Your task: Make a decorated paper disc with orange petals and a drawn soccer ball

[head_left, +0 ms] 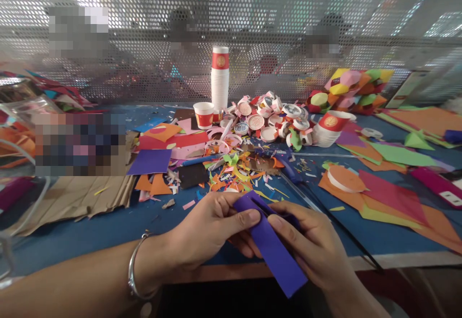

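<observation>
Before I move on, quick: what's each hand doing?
Left hand: closed, pinching the folded purple paper.
Right hand: closed, holding the same paper.

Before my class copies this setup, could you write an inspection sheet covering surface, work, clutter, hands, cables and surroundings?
Surface: blue table, much of it covered.
Work: folded purple strip, held up at the front edge.
Clutter: paper scraps in the middle; cut cup pieces heaped behind them, beside a tall cup stack.
Hands: left hand and right hand both grip the strip.
Cables: pale curved strand, far left; cable or not, cannot tell.
Surroundings: perforated screen behind the table; people dimly visible there.
</observation>
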`<state>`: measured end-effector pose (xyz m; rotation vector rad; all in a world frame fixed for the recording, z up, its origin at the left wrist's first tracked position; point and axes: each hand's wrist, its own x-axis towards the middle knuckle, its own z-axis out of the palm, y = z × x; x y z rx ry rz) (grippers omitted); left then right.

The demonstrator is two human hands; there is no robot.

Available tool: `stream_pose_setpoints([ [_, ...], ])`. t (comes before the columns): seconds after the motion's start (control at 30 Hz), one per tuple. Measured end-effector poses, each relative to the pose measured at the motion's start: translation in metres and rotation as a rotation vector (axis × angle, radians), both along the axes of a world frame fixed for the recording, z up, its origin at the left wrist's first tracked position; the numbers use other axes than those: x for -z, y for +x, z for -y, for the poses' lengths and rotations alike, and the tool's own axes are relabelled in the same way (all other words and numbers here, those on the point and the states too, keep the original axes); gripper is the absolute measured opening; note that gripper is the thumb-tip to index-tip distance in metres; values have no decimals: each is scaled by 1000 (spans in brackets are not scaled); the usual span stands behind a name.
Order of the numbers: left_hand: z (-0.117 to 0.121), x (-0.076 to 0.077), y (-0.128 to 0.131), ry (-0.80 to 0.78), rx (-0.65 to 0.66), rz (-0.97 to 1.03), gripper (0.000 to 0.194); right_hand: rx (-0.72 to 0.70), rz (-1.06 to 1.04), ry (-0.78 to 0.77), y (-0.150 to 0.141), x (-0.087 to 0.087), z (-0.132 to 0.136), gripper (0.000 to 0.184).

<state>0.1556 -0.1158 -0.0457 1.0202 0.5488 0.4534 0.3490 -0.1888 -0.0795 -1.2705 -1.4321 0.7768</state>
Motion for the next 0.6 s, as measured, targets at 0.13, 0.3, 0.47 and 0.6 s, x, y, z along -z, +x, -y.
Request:
stream_pose_setpoints([
  [0.13, 0, 0, 1, -22, 28, -29, 37, -2, -8, 17, 0, -1, -1, 19],
  [0.3, -2, -1, 2, -32, 63, -49, 42, -10, -33, 5, -1, 2, 0, 17],
  [0.47, 0, -3, -3, -78, 106, -59, 38, -29, -116, -24, 0, 4, 2, 20],
  [0.6, 5, -3, -4, -79, 152, -101, 37, -23, -103, -43, -1, 3, 1, 22],
])
